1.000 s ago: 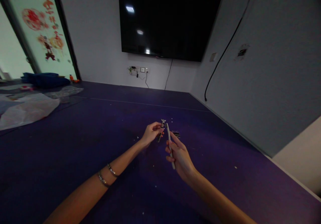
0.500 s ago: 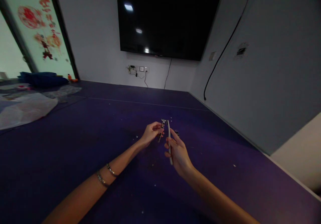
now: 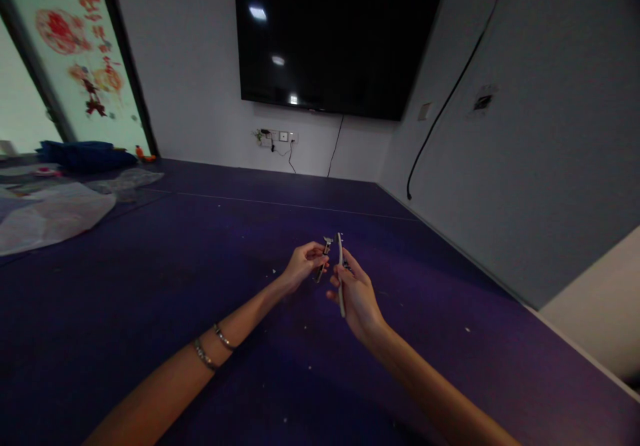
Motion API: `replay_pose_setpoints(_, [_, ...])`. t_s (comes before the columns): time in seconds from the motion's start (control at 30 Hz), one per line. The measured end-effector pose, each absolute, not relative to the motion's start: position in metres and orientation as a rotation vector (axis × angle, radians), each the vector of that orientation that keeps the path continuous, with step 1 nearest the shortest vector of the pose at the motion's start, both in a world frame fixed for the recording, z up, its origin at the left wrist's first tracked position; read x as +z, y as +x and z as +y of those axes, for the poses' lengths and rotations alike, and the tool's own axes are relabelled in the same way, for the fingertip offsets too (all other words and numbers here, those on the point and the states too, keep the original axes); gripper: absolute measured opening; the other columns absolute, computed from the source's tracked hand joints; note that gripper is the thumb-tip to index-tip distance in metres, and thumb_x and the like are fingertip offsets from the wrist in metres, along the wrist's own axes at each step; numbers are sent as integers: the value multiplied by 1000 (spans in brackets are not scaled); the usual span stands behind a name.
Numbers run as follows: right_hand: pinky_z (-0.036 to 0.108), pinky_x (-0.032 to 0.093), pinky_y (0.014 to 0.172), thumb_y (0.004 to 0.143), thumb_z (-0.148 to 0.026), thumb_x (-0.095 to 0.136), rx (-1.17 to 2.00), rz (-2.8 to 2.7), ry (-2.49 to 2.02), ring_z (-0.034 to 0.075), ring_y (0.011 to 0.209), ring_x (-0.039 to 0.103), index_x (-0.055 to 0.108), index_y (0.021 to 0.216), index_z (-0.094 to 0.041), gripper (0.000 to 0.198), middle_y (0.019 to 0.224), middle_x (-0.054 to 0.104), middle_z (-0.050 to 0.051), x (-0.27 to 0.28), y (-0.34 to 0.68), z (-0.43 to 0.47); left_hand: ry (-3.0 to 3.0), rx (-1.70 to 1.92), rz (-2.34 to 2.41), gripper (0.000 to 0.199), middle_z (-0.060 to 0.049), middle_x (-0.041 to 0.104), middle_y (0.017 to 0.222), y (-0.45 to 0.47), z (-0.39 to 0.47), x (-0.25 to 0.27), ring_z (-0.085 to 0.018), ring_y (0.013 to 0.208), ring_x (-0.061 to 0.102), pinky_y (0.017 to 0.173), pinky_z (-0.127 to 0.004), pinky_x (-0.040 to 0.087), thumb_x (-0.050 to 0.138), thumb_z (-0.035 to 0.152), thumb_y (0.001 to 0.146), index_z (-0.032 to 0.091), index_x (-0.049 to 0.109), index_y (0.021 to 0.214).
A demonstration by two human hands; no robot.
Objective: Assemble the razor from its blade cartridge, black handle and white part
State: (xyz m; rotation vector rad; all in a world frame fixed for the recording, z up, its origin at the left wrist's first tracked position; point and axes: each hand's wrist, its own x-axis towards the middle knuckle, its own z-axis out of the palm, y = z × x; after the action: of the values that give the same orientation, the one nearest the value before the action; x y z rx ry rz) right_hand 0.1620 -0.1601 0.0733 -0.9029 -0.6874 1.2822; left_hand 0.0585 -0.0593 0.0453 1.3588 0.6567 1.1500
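Note:
In the head view, my left hand is closed round a small hair trimmer with a dark body and a silver T-shaped head pointing up. My right hand is closed on the pale handle of a toothbrush, held nearly upright. The bristle end of the brush faces left, just to the right of the trimmer head, with a narrow gap between them. Behind my right fingers a small dark item is mostly hidden, and I cannot make out what it is.
Small white bits lie scattered on the dark purple floor. Clear plastic sheets and a dark blue bundle lie at the far left. A black cable hangs on the right wall. A television is mounted ahead.
My right hand has moved the toothbrush slightly up and to the right, away from the trimmer head. My left hand with the trimmer has hardly moved.

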Motion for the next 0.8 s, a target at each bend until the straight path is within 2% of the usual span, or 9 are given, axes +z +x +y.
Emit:
replay_pose_setpoints(0.47, [19,47,44,71,-18,59,1288,-651,-876,6,52,39,49,122,-28,53,68,44,-5,65,153,-157,1375,1145,671,23,-3,61,75,56,-56,42,-13,65,59,61,-26,48,69,24,64,13,60,83])
replay_pose_setpoints(0.67, [18,42,41,71,-21,60,1296,-694,-899,6,52,40,46,126,-28,58,66,42,-4,60,148,-171,1335,1158,681,23,-2,60,76,55,-50,38,-13,62,59,61,-29,50,69,23,64,13,60,83])
replay_pose_setpoints(0.8, [15,33,36,70,-22,59,1204,-791,-818,6,49,39,44,128,-28,61,66,44,-5,75,161,-155,1291,1139,711,24,-3,61,73,55,-47,38,-12,61,58,61,-27,49,65,23,68,12,62,89])
